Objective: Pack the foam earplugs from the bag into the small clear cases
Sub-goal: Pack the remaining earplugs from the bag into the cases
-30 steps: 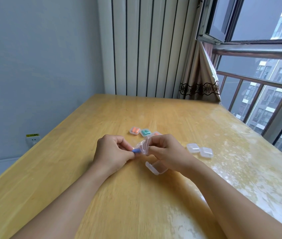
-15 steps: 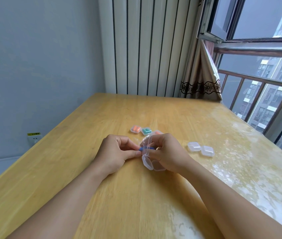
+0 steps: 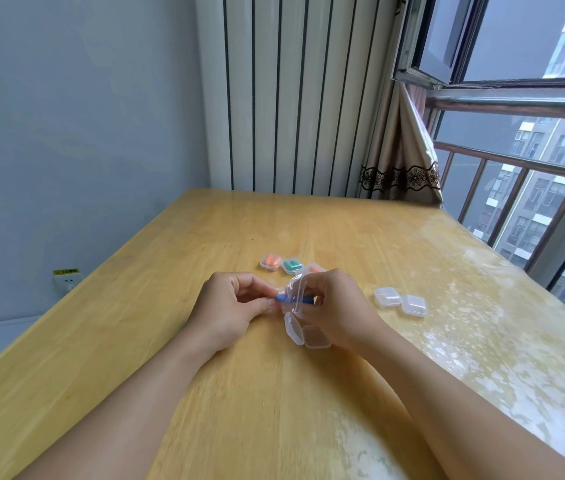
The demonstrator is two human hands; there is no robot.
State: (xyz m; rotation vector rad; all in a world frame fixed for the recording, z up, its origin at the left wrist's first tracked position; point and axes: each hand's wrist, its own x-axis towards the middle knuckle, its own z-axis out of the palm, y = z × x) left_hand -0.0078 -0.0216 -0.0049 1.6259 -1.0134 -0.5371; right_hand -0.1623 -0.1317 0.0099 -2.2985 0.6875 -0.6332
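Note:
My right hand [image 3: 334,306] holds a small clear plastic bag [image 3: 293,291] above the wooden table [image 3: 205,237]. Blue foam earplugs [image 3: 291,299] show at the bag's mouth, and my left hand [image 3: 231,304] pinches the end of one with thumb and forefinger. Just below the bag an open clear case [image 3: 303,332] lies on the table, its lid tipped up to the left. Behind my hands sit a closed case with orange earplugs [image 3: 270,262], one with teal earplugs [image 3: 291,265] and a third with orange ones [image 3: 314,269], partly hidden by the bag.
Two closed clear cases [image 3: 400,301] with nothing seen inside lie side by side to the right of my right hand. A striped wall panel and a curtain [image 3: 400,161] stand behind the table's far edge. A railed window runs along the right side.
The bag and both hands shifted slightly right and lower, over the open case. The blue earplug has come further out of the bag's mouth between my left fingers.

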